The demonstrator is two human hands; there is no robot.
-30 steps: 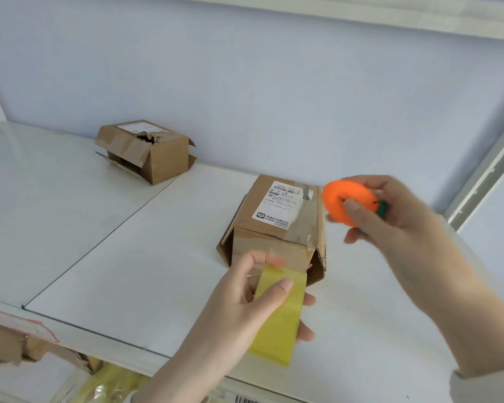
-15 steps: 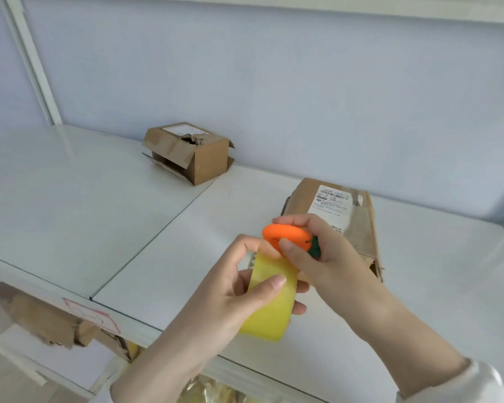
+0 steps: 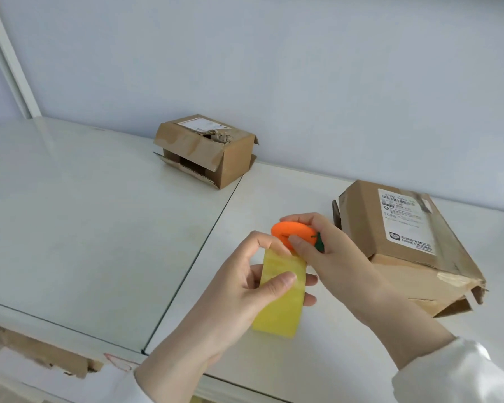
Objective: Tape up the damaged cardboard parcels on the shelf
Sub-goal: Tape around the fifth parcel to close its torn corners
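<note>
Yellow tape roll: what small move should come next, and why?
Probably work the orange cutter under the tape's loose end to free it. The right hand holds it against the top of the yellow tape roll, which the left hand grips, and the torn parcel beside them shows no yellow tape.

White shipping label (image 3: 406,222) on the brown cardboard parcel (image 3: 358,219), just right of the right hand (image 3: 332,257), is showing "1098" under a barcode; other print is staying illegible.
</note>
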